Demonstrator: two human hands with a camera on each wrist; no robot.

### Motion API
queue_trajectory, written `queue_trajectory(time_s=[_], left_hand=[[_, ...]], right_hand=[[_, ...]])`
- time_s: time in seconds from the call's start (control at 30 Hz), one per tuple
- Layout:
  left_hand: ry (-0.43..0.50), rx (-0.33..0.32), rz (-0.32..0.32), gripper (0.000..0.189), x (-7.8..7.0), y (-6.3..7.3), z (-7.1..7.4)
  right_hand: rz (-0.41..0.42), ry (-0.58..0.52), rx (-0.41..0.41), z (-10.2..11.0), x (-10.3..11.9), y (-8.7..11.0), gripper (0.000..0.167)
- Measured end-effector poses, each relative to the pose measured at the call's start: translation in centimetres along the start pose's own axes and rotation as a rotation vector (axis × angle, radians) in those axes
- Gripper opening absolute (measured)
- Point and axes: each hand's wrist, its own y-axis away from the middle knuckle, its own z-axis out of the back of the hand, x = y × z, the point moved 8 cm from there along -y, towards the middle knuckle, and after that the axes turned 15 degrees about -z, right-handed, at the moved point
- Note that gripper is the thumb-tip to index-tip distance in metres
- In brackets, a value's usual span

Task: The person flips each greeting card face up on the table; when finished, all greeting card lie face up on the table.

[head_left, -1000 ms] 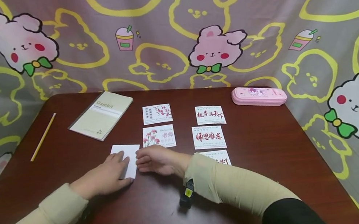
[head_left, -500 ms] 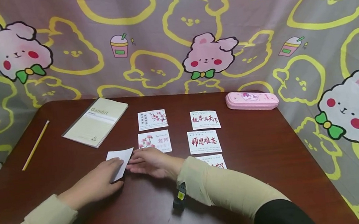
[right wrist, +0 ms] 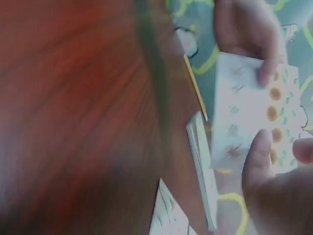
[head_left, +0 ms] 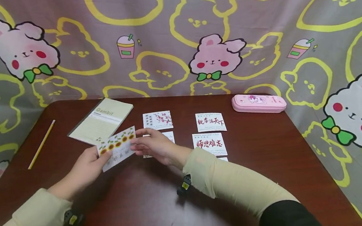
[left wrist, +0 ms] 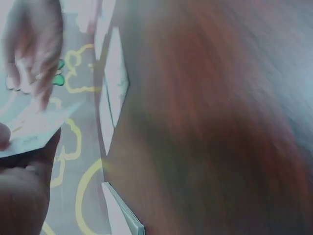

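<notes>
My left hand [head_left: 88, 161] pinches a sunflower card [head_left: 120, 147], thumb on the printed face. Raised off the table and tilted, the card shows a row of sunflowers along its upper edge and lettering below. At its right edge is my right hand [head_left: 159, 146], fingertips overlapping the card; I cannot tell whether they pinch it. The right wrist view has the right thumb [right wrist: 259, 154] across the card's face. Behind the right hand lies a carnation card [head_left: 170, 137], mostly covered, and above it a plum blossom card [head_left: 157, 121].
Red-lettered cards [head_left: 209, 145] form a column on the right, the nearest mostly under the right sleeve. A Gambit notebook [head_left: 102, 117] and a yellow pencil [head_left: 42, 144] lie at the left. A pink pencil case [head_left: 259, 103] sits at the back right.
The card lay blank side up on the table under my left hand; its edge came up, and now it is turned over, lifted, with sunflowers showing. My right hand has risen slightly with it.
</notes>
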Motion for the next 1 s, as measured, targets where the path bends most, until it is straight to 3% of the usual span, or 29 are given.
queue_trajectory(time_s=[0.1, 0.2, 0.3, 0.37, 0.43, 0.5, 0.63, 0.73, 0.83, 0.93, 1.0], left_hand=[[0.235, -0.011, 0.100, 0.037, 0.5, -0.2, -0.2], [0.477, -0.019, 0.148, 0.040, 1.0, -0.4, -0.6], [0.687, -0.022, 0.159, 0.029, 1.4, -0.6, -0.6], [0.738, -0.007, 0.162, 0.024, 1.5, -0.9, -0.6], [0.686, 0.048, 0.163, 0.024, 1.3, -1.4, -0.6], [0.529, 0.131, 0.139, 0.029, 0.6, -2.0, -0.9], [0.144, 0.289, -0.002, 0.028, -1.6, -3.9, -1.9], [-0.051, 0.334, -0.094, 0.014, -3.0, -4.8, -2.3], [-0.143, 0.279, -0.095, 0.009, -3.2, -5.1, -1.5], [-0.170, 0.102, -0.041, 0.012, -2.5, -4.8, 0.3], [-0.131, -0.037, 0.010, 0.017, -1.8, -4.3, 1.5]], right_hand=[[0.067, 0.169, -0.099, 1.2, 0.5, 0.2, 0.022], [0.105, 0.306, -0.152, 2.2, 0.7, 0.3, 0.014], [0.115, 0.387, -0.114, 2.3, 0.8, 0.6, 0.012], [0.115, 0.457, -0.070, 2.1, 0.8, 0.9, 0.011], [0.136, 0.574, -0.042, 1.8, 0.9, 1.1, 0.012], [0.168, 0.705, -0.025, 1.4, 1.0, 1.3, 0.011], [0.231, 0.916, -0.013, 0.4, 1.3, 2.0, 0.012], [0.243, 0.948, -0.027, 0.3, 1.3, 2.1, 0.013], [0.202, 0.795, -0.051, 1.3, 0.7, 1.7, 0.013], [0.089, 0.476, -0.014, 2.7, -1.2, 1.1, 0.015], [-0.006, 0.276, 0.036, 3.4, -2.8, 1.0, 0.014]])
